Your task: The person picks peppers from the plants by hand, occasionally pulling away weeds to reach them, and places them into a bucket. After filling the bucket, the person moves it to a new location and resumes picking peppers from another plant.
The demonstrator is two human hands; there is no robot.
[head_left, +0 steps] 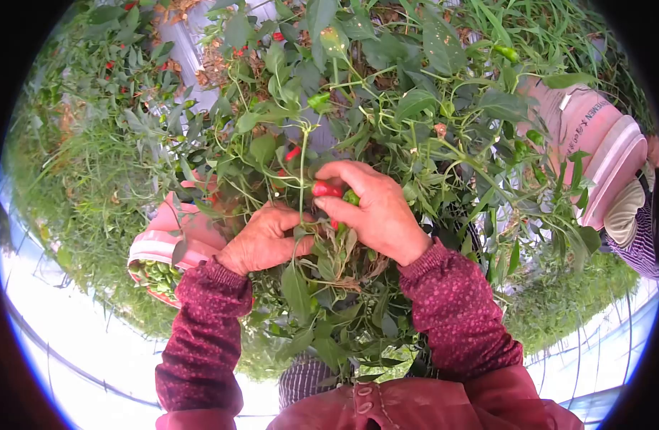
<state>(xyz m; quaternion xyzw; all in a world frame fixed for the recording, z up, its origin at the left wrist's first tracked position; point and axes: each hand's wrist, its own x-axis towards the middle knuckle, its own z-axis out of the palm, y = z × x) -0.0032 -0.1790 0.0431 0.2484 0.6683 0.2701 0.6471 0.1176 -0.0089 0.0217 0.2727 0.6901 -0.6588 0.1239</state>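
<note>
My right hand (376,211) has its thumb and fingers closed around a red pepper (326,189) in the middle of the view. A green pepper (352,197) shows beside it, against the same fingers. My left hand (266,240) is curled in the foliage just left of it, its fingers closed at a pale green pepper plant stem (303,168) that rises past the fingertips. Another red pepper (293,153) hangs a little above, between the two hands. Leaves hide parts of the fingertips, and withered leaves (340,258) hang below them.
A pink bucket (179,240) with green peppers (154,276) stands left of my left forearm. A larger pink bucket (594,147) with printed letters is on the right, and a person's striped clothing (634,240) shows beside it. Pepper plants and grass surround me; grey plastic sheet (183,46) covers ground ahead.
</note>
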